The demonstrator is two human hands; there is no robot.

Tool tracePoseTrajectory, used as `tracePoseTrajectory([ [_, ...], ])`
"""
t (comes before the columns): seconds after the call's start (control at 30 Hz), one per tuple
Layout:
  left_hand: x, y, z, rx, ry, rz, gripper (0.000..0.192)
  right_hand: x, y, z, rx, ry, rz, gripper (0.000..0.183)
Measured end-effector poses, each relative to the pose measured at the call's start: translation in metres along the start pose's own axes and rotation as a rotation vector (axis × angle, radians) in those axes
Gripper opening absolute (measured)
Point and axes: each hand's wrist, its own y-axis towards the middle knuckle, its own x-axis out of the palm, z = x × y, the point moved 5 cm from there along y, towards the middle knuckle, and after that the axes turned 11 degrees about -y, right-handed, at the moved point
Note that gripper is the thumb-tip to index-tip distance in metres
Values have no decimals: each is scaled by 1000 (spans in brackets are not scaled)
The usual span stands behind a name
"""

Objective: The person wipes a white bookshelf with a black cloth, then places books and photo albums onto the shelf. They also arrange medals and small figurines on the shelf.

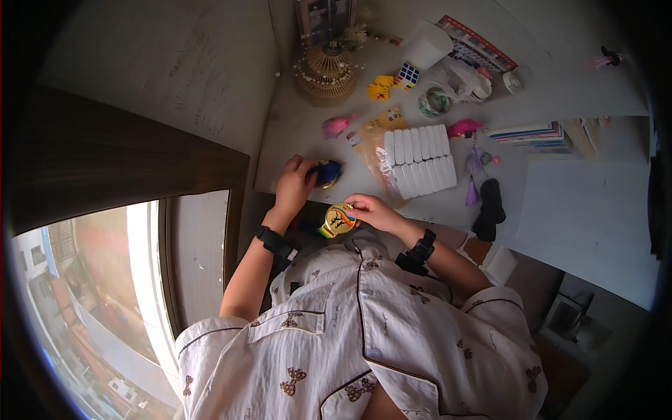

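My right hand [374, 212] holds a gold medal [339, 219] by its right edge, just off the desk's near edge. The medal has a rainbow-coloured band and a dark figure on its face, and a green and yellow ribbon [326, 231] shows at its lower left. My left hand [295, 181] rests on a dark blue bundle [328, 172] with a gold, beaded rim below it, near the desk's front left. Its fingertips touch the bundle's left side; whether they grip it is hard to tell. Both wrists wear black straps.
On the desk [294, 131], a plastic pack of white rolled items [420, 160] lies right of centre. Behind stand a woven lamp-like ornament [326, 73], a puzzle cube [407, 76] and a tape roll [434, 102]. Black cloth [489, 207] lies right; a window [105, 294] is left.
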Motion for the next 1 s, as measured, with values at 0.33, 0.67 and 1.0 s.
tracePoseTrajectory([
  [0.33, 1, -26, -57, -362, -532, 88, 24, -24, 65, -24, -23, 163, 153, 24],
  [0.67, -1, -28, -50, -427, -264, -10, 33, -36, 93, 9, -33, -73, 446, 23],
  [1.0, 20, -42, -94, -506, -292, -38, 33, -39, 97, 19, -68, -447, 613, 32],
])
